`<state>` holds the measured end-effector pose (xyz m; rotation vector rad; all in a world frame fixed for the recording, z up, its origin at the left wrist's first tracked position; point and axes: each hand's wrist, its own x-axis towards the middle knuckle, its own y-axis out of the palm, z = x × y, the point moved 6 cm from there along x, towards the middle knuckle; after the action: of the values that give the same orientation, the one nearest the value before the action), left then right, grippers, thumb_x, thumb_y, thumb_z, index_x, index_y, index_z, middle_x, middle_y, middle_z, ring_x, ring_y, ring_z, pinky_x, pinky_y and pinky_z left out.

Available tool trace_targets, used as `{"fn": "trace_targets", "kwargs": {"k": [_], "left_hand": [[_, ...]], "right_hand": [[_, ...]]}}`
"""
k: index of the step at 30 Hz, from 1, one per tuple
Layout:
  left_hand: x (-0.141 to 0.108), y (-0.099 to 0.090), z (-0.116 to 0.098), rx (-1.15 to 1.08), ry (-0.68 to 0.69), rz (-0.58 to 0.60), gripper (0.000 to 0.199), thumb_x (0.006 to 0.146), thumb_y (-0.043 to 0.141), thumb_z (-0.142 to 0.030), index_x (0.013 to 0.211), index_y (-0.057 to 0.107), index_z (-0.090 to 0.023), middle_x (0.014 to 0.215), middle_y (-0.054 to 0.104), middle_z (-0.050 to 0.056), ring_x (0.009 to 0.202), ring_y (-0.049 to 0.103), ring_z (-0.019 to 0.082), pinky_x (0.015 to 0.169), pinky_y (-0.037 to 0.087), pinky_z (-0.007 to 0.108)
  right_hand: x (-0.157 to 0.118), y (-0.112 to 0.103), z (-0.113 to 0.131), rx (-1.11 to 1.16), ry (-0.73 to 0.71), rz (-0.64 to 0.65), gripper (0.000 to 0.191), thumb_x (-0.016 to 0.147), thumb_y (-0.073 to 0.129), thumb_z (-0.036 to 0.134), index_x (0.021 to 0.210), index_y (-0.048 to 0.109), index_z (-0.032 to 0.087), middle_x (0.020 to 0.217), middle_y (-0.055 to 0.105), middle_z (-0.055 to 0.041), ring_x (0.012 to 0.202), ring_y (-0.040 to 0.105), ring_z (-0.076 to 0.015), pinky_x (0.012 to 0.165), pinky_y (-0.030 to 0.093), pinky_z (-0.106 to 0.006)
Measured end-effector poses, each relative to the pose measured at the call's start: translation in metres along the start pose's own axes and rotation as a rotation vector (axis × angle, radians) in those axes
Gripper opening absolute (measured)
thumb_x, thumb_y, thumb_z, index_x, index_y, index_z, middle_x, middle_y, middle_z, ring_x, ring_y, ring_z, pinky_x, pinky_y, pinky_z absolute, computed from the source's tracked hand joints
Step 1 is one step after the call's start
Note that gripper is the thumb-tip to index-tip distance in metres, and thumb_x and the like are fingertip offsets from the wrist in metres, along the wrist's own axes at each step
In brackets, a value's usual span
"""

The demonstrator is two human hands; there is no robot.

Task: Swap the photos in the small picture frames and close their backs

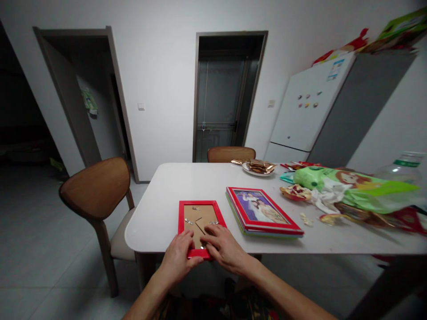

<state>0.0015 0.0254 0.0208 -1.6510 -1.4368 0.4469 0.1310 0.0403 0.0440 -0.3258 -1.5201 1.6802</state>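
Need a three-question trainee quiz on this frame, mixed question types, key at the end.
1. True or false: under the person's bare left hand and bare right hand, the red rectangular frame lies with its flat brown back panel facing up.

2. On the white table, what is nearest the right side of that frame?
A) clear plastic bottle with a green band
B) stack of frames topped by a red-bordered picture
C) round white plate of shiny gold-coloured packets

3. How many chairs with brown wooden backs are in view?

Key: 1. True. 2. B. 3. Two.
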Motion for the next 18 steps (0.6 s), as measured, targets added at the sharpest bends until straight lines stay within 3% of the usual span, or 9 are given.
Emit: {"fn": "trace_targets", "kwargs": {"k": [3, 9, 18], "left_hand": [[0.001, -0.002, -0.001, -0.009, -0.007, 0.022, 0.022, 0.062, 0.065, -0.034, 0.075, 0.055, -0.018, 0.122, 0.048, 0.012, 0.115, 0.040, 0.025, 0.095, 0.033, 0.039], [0.001, -0.002, 0.001, -0.022, -0.011, 0.026, 0.022, 0.063, 0.065, -0.034, 0.074, 0.054, -0.018, 0.123, 0.047, 0.012, 0.117, 0.038, 0.025, 0.096, 0.032, 0.038], [0.002, -0.001, 0.001, -0.043, -0.035, 0.046, 0.023, 0.060, 0.067, -0.032, 0.072, 0.053, -0.018, 0.122, 0.048, 0.013, 0.117, 0.038, 0.025, 0.095, 0.032, 0.037]], "right_hand": [[-0.005, 0.000, 0.010, 0.020, -0.057, -0.001, 0.024, 0.078, 0.042, 0.024, 0.093, 0.061, 0.028, 0.107, 0.050, -0.0045, 0.101, 0.039, -0.0195, 0.086, 0.030, -0.035], [-0.009, 0.003, 0.003, -0.003, -0.074, 0.015, 0.024, 0.079, 0.044, 0.031, 0.097, 0.060, 0.029, 0.109, 0.050, -0.0046, 0.104, 0.037, -0.0212, 0.086, 0.030, -0.037], [0.017, 0.013, -0.010, 0.091, 0.102, 0.052, 0.014, 0.071, 0.056, 0.031, 0.077, 0.068, 0.027, 0.089, 0.056, -0.0028, 0.087, 0.046, -0.0178, 0.074, 0.033, -0.031]]}}
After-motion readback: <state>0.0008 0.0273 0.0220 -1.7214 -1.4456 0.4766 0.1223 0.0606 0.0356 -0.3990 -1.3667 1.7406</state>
